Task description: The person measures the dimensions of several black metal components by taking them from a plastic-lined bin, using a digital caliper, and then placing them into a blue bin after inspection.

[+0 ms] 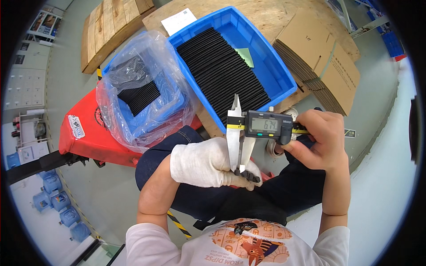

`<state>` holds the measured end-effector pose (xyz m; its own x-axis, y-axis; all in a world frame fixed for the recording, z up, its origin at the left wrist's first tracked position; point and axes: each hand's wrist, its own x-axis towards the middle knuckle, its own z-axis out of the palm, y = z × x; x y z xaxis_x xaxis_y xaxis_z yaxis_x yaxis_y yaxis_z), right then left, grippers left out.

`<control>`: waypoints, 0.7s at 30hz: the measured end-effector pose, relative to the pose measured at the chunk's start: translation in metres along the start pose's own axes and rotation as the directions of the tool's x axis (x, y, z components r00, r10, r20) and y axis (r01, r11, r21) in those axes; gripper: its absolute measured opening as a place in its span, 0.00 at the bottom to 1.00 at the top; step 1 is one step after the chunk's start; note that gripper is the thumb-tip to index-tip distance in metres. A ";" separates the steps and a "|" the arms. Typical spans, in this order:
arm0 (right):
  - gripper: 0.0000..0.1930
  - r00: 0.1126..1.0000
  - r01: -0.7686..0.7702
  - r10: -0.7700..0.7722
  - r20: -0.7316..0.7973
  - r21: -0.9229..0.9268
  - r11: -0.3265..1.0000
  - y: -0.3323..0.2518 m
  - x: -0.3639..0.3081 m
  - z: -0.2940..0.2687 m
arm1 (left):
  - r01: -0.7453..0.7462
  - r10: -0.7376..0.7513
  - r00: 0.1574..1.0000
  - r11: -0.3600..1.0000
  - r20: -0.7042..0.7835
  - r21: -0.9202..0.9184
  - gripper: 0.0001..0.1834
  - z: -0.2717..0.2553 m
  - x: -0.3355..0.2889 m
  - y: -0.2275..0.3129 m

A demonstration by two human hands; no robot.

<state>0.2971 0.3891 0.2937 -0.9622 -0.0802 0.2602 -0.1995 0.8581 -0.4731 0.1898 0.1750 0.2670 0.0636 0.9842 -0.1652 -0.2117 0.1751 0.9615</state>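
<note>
My right hand [323,135], bare, closes around the slide of a digital caliper [265,125] with a small lit display, its thumb on the lower edge. The caliper's jaws point down toward my left hand [199,164], which wears a white glove. Pinched in the gloved fingers are several thin black rods [249,176], their ends poking out at the jaw tips. One rod end appears to lie between the jaws; the glove hides the rest. Beyond the caliper, a blue tray [276,71] holds rows of similar black rods [222,71] and a green slip [245,57].
Left of the tray, a clear plastic bag [108,99] lines a blue bin with more black rods [140,97], above a red machine body [93,133]. Flat cardboard [313,48] is stacked at right. A wooden pallet [111,29] and white paper [179,21] lie farther back.
</note>
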 end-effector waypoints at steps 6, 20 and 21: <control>0.16 1.000 -0.022 0.022 -0.008 0.004 1.000 -0.002 0.005 0.001 | -0.020 0.020 1.000 1.000 -0.013 0.002 0.08 -0.004 0.001 0.002; 0.09 0.899 -0.240 0.382 -0.214 0.489 0.838 0.022 0.006 0.023 | -0.519 0.034 0.582 0.785 -0.813 -0.339 0.07 -0.008 0.021 -0.015; 0.10 0.867 -0.287 0.467 -0.172 0.593 0.752 0.026 0.005 0.027 | -0.699 0.020 0.502 0.598 -0.864 -0.392 0.07 -0.015 0.025 -0.017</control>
<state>0.2820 0.3971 0.2601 -0.8957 0.4186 0.1499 0.0161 0.3674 -0.9299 0.1805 0.1973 0.2429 -0.8153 0.5206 -0.2534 -0.5536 -0.5727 0.6045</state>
